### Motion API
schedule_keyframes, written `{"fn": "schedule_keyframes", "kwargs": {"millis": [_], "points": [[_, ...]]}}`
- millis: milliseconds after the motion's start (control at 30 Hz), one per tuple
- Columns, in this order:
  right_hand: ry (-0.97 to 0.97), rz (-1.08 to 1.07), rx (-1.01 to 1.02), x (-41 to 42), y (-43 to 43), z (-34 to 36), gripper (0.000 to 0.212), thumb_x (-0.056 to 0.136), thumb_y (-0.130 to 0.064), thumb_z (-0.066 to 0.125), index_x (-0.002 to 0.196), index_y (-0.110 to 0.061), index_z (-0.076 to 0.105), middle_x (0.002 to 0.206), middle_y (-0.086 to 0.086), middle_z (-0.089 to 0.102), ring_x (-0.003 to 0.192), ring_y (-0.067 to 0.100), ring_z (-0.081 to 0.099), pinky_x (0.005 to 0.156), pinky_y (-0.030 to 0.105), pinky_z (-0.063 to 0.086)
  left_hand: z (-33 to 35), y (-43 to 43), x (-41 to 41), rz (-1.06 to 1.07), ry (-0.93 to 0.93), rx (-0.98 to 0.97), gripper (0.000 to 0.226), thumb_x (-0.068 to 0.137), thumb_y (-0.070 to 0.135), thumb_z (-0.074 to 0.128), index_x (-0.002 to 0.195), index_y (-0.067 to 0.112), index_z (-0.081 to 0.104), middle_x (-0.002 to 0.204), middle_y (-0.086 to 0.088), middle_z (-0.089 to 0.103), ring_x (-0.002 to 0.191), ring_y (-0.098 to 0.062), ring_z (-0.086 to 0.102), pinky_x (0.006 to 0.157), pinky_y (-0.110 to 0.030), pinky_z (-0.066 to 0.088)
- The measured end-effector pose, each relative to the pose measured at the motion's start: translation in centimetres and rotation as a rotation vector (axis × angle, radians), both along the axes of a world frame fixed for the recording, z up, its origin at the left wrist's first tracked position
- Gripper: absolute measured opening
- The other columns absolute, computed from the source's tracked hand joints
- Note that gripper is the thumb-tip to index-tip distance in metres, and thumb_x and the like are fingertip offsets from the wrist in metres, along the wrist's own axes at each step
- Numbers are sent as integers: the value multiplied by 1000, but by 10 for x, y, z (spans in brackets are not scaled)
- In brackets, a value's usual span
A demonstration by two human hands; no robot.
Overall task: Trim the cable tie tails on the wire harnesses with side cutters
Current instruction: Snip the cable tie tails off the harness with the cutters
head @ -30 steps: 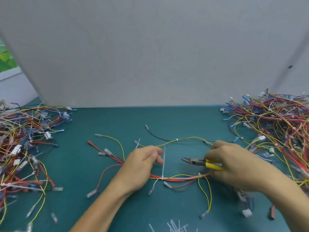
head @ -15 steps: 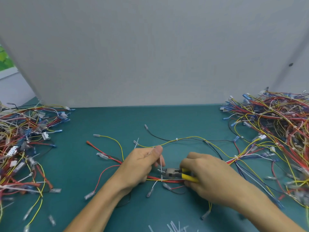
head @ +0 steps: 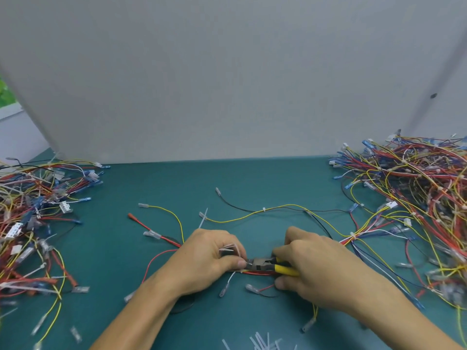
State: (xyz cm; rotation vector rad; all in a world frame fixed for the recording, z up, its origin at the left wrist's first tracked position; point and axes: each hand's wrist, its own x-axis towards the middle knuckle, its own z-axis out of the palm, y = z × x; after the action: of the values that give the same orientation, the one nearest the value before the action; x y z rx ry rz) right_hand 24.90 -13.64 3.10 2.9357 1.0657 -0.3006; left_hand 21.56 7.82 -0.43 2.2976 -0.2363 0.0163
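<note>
Two hands over one wire harness (head: 257,273), mid-mat, near the front edge. The harness is a thin bundle of red and yellow leads lying flat. Loose branches fan out from it, ending in clear-sleeved terminals. One long yellow-and-black branch loops away toward the back.

Left hand (head: 209,261): fingers curled, thumb and forefinger pinching at the bundle. A few white cable tie tails (head: 228,247) stick out from the curled fingers.

Right hand (head: 316,269): wrapped round the yellow handles of the side cutters (head: 262,264). The grey cutter nose lies on the bundle and points left, its tip meeting the left thumb. Whether the blades are fully closed: cannot tell.

Surface: dark teal mat (head: 156,188), matte. Plain grey partition (head: 227,84) stands along its back edge. A strip of green shows past the partition at far left.

Counts:
- Cutters: 1.
- Harness on the mat between the hands: 1.
- Heaps of harnesses: 2, the left heap (head: 32,210) and the right heap (head: 417,193), both tangled red, yellow, blue and white. Individual harnesses not countable.
- One uncut white tie tail (head: 203,218) stands up behind the left hand.
- Cut tail offcuts (head: 260,343): a small overlapping scatter at the near edge, number unclear.
</note>
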Motion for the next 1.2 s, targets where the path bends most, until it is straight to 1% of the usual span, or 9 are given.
{"fn": "schedule_keyframes", "kwargs": {"millis": [67, 167, 467, 667, 767, 867, 1000, 1100, 1200], "points": [[2, -6, -2, -1, 1, 1, 37, 86, -60, 54, 98, -24, 56, 106, -2, 44, 98, 25, 53, 68, 32, 33, -2, 1, 1, 5, -16, -33, 16, 78, 14, 76, 76, 29, 71, 74, 16, 67, 71, 0, 61, 67, -12, 42], [-18, -12, 3, -3, 3, 3, 41, 85, -64, 51, 98, -26, 56, 105, -3, 44, 100, 25, 51, 68, 32, 28, -3, 2, 2, 15, -57, -76, 15, 76, 12, 77, 74, 26, 73, 80, 13, 66, 79, -5, 62, 71, -15, 44], [-72, 19, -11, -7, 6, 7, 41, 87, -60, 53, 103, -23, 57, 103, -2, 44, 97, 26, 48, 67, 33, 23, -3, 1, 3, 50, -31, -119, 19, 78, 10, 76, 69, 27, 72, 75, 9, 68, 71, -5, 61, 69, -20, 46], [-77, 35, -9, -6, 8, 2, 38, 88, -55, 56, 105, -20, 56, 91, -2, 35, 82, 26, 39, 65, 33, 23, -2, 0, 1, 59, -56, -110, 24, 78, 6, 76, 66, 27, 70, 73, 13, 67, 70, -5, 61, 68, -18, 45], [-71, 36, -11, -5, 8, -1, 38, 88, -54, 56, 106, -19, 56, 91, -1, 36, 84, 27, 43, 65, 33, 25, -2, 1, 1, 77, -39, -136, 24, 78, 5, 76, 66, 26, 70, 72, 13, 67, 69, -5, 61, 68, -20, 47], [-8, 34, -23, -2, 7, -2, 40, 87, -58, 55, 103, -21, 56, 95, -1, 39, 96, 29, 52, 66, 32, 27, -1, 2, 2, 104, 28, -189, 23, 80, 6, 74, 67, 25, 70, 73, 10, 69, 69, -5, 62, 70, -23, 48], [133, 27, 12, 1, 2, 4, 41, 82, -68, 54, 83, -28, 44, 95, -4, 41, 94, 25, 53, 66, 32, 35, 1, 5, 2, 91, 97, -206, 18, 81, 8, 73, 71, 23, 72, 75, 9, 72, 71, -5, 63, 73, -24, 49], [132, 18, 13, 1, 1, 6, 40, 82, -67, 54, 80, -29, 41, 97, -4, 42, 95, 25, 54, 68, 33, 38, 2, 5, 2, 76, 125, -184, 18, 81, 9, 73, 71, 24, 72, 82, 9, 73, 77, -8, 67, 77, -23, 53], [96, 22, 12, 0, 2, 4, 38, 83, -68, 52, 82, -30, 43, 95, -5, 41, 94, 25, 54, 67, 32, 37, 3, 3, 1, 83, 106, -151, 16, 82, 9, 73, 71, 21, 72, 76, 11, 72, 71, -2, 64, 72, -17, 50]]}}
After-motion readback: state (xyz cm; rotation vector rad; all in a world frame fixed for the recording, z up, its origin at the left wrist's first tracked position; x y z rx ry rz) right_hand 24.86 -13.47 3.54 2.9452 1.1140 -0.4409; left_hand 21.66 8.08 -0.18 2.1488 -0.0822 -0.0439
